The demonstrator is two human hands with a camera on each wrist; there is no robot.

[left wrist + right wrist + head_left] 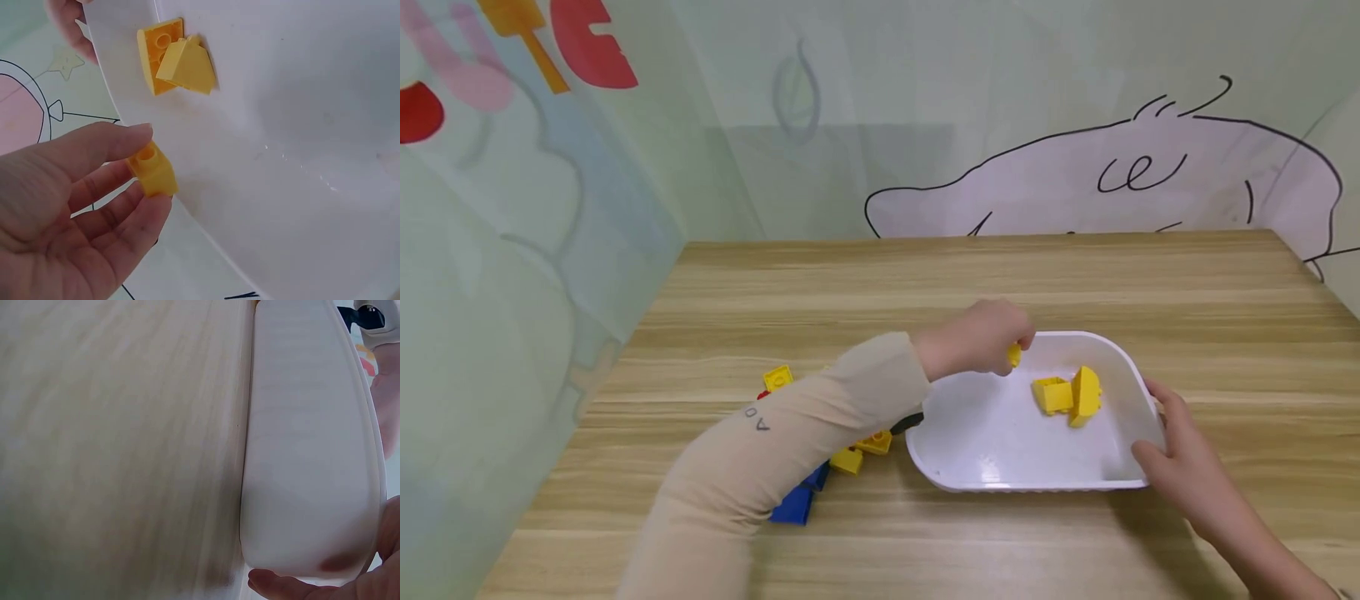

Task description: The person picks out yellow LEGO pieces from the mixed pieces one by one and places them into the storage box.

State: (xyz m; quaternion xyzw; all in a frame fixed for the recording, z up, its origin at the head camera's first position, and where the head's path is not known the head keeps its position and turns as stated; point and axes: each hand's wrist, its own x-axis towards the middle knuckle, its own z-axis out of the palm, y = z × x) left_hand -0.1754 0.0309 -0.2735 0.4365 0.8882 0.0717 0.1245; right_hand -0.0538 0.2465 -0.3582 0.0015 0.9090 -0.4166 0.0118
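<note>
A yellow toy building block [155,174] is pinched between the thumb and fingertips of my left hand [979,337], over the far left rim of a white plastic bin [985,442]. Inside the bin, toward its right end, lie two more yellow blocks: a sloped one [190,69], leaning on another [1084,398]. My right hand [1183,458] grips the bin's right end, thumb at the near corner and fingers around the far side. In the right wrist view the bin's outer wall [306,444] stands on the wooden table.
Left of the bin, partly hidden under my left sleeve, sits a pile of blocks, with a yellow block [777,377], a blue block [792,507] and a bit of red. The wooden table [1037,550] runs back to a wall [820,183] with printed drawings.
</note>
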